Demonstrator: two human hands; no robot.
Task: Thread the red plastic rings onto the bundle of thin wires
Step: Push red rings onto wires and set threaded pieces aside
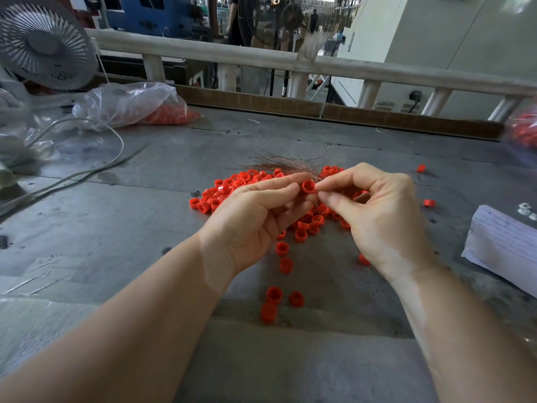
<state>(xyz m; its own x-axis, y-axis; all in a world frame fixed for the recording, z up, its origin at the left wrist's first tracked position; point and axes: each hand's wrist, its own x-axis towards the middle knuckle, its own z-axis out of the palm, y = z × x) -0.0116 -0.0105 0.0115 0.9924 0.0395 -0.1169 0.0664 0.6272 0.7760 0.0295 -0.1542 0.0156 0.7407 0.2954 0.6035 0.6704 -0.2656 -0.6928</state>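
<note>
Right now my left hand (252, 216) pinches one red ring (308, 187) between thumb and forefinger, its open end tipped up toward me. My right hand (374, 210) sits just beside it, thumb and forefinger tips pressed together at the ring's rim; whatever they pinch is too thin to make out, so I cannot say whether a wire is between them. The other fingers of both hands curl loosely inward.

Behind my knuckles lies the bundle of thin wires (286, 164), coppery and splayed on the grey counter (145, 199), its near end hidden by my fingers. Whether any strand reaches the held ring I cannot tell.

A heap of red rings (229, 189) spreads beneath and between my hands, partly covered by them, with stray ones trailing toward me and a few to the right. At far left a clear plastic bag (130, 103) holds more red pieces, blurred through the film. A second bag (523, 129) at the right edge is cut off and smeared. A folded paper (502, 245) lies at right, its writing illegible. A grey fan (43, 42) stands at the upper left, cropped by the frame, and a pale cable (96, 167) loops across the counter below it.
</note>
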